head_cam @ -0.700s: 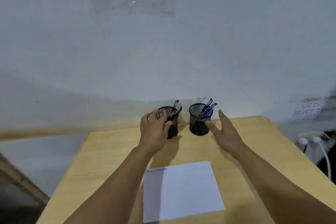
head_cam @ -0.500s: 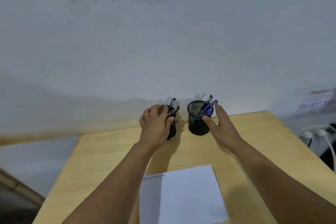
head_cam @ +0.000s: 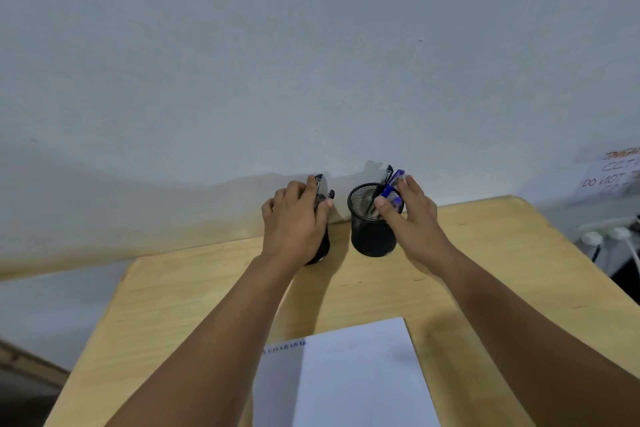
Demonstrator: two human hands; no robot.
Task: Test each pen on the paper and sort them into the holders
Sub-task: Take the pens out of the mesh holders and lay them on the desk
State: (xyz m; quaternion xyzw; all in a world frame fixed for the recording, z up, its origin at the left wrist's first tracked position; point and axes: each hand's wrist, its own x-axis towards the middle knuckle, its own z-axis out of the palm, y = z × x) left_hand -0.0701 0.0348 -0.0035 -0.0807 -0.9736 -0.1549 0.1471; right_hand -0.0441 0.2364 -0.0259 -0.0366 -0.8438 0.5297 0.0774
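Pens (head_cam: 389, 189) stand in two mesh holders (head_cam: 372, 232) at the worktop's (head_cam: 194, 291) far edge; our left hand (head_cam: 294, 222) wraps one, right hand (head_cam: 412, 218) pinches blue pens. Light, stiff, slippery, we judge: grip mid-barrel.

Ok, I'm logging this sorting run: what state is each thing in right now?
Left holder: upright, pens inside, gripped by left hand.
Right holder: upright, pens inside, right hand at its rim.
Paper: flat on table, blue scribbles at top-left corner.
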